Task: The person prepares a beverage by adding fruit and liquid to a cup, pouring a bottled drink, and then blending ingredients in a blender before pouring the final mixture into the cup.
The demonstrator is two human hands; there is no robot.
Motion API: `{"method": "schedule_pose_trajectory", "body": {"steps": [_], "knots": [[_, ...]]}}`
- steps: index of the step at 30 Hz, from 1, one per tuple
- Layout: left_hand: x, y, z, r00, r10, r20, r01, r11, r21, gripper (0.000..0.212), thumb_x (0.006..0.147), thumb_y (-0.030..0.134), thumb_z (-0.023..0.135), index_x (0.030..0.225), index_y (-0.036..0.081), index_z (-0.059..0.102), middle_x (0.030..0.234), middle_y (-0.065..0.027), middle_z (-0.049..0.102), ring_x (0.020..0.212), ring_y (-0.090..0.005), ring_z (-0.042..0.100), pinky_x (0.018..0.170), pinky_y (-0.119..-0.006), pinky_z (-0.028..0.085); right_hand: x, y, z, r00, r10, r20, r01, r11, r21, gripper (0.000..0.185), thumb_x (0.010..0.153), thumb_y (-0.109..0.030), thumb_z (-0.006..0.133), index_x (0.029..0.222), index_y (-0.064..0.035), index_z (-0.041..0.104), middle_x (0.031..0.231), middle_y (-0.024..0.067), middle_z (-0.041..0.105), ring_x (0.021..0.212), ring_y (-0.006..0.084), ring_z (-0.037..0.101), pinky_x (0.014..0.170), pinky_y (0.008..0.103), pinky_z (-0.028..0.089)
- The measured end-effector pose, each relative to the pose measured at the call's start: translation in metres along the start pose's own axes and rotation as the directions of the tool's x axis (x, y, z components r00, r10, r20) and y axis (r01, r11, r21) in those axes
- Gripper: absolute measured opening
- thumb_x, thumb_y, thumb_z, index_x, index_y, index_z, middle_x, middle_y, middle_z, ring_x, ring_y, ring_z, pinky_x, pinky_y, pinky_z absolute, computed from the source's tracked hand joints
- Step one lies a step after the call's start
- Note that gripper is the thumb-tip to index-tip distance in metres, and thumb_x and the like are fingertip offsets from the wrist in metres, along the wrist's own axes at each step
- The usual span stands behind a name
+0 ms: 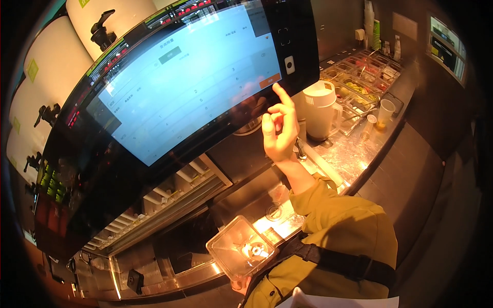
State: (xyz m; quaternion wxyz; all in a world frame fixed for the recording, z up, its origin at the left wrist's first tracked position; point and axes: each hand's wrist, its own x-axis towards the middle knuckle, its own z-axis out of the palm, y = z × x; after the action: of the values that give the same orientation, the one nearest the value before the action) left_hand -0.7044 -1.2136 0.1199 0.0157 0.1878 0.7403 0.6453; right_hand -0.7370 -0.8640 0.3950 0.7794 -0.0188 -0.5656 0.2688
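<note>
My right hand [280,133] is raised at the lower right corner of a large touchscreen [185,88]. Its index finger points at an orange button, touching or very close to it, while the other fingers curl loosely around nothing. Number keys and some writing show on the lit screen. Low in the view, my left hand [240,284] grips a clear square blender jar [227,246] from below, its fingers partly hidden by the jar and sleeve. Metal blades show at the bottom of the jar, which looks otherwise empty.
White dispensers with black taps [102,32] stand behind the screen. Beneath my right forearm lies a metal sink [250,200]. On the right counter are a white pitcher [319,109], ingredient trays [356,82], a clear cup [385,111] and stacked cups [376,34].
</note>
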Motion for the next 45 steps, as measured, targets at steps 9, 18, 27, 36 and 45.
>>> {"method": "schedule_pose_trajectory", "body": {"steps": [9, 18, 27, 36, 45], "knots": [[-0.002, -0.002, -0.001, 1.000, 0.002, -0.025, -0.002, 1.000, 0.011, 0.045, 0.065, 0.008, 0.071, 0.100, 0.003, 0.042, 0.084, -0.0080, 0.050, 0.071, -0.0159, 0.051, 0.063, -0.029, 0.042, 0.009, 0.011, 0.001, 0.996, -0.039, -0.076, 0.038, 0.999, -0.009, 0.011, 0.078, -0.005, 0.051, 0.082, 0.0037, 0.046, 0.118, 0.0216, 0.047, 0.046, 0.0057, 0.041, 0.043, 0.0168, 0.036], [-0.019, -0.004, -0.004, 0.992, 0.009, -0.124, -0.005, 1.000, 0.030, 0.049, 0.064, 0.008, 0.073, 0.102, 0.002, 0.041, 0.086, -0.0091, 0.050, 0.073, -0.0167, 0.051, 0.064, -0.030, 0.043, 0.007, -0.001, -0.001, 0.990, -0.006, -0.138, 0.032, 0.982, 0.186, 0.013, 0.077, 0.000, 0.048, 0.089, 0.0011, 0.042, 0.115, 0.0219, 0.049, 0.047, 0.0019, 0.031, 0.043, 0.0153, 0.030], [-0.043, -0.012, -0.011, 0.979, 0.042, -0.197, -0.031, 0.998, 0.056, 0.053, 0.063, 0.009, 0.074, 0.104, 0.002, 0.041, 0.089, -0.0102, 0.051, 0.075, -0.0176, 0.052, 0.065, -0.031, 0.043, -0.006, -0.020, 0.013, 0.995, 0.027, 0.096, -0.054, 0.956, 0.289, 0.010, 0.082, -0.003, 0.048, 0.089, 0.0021, 0.046, 0.083, 0.0124, 0.060, 0.054, 0.0059, 0.044, 0.048, 0.0176, 0.037], [-0.049, -0.022, -0.015, 0.973, 0.026, -0.227, -0.009, 0.997, 0.076, 0.057, 0.061, 0.009, 0.075, 0.106, 0.001, 0.040, 0.091, -0.0113, 0.051, 0.077, -0.0184, 0.052, 0.066, -0.032, 0.044, -0.004, -0.027, 0.022, 0.977, -0.053, 0.205, -0.006, 0.960, 0.279, 0.004, 0.080, 0.000, 0.050, 0.083, 0.0026, 0.050, 0.067, 0.0084, 0.060, 0.052, 0.0089, 0.054, 0.047, 0.0186, 0.043], [-0.058, -0.057, -0.028, 0.966, 0.088, -0.242, -0.043, 0.982, 0.186, 0.061, 0.060, 0.010, 0.076, 0.108, 0.001, 0.039, 0.093, -0.0124, 0.052, 0.079, -0.0193, 0.053, 0.067, -0.033, 0.045, -0.037, -0.024, -0.001, 0.843, -0.024, 0.537, -0.071, 0.985, 0.155, 0.006, 0.075, -0.004, 0.058, 0.077, -0.0002, 0.054, 0.062, 0.0078, 0.057, 0.046, 0.0164, 0.052, 0.044, 0.0245, 0.041]]}}
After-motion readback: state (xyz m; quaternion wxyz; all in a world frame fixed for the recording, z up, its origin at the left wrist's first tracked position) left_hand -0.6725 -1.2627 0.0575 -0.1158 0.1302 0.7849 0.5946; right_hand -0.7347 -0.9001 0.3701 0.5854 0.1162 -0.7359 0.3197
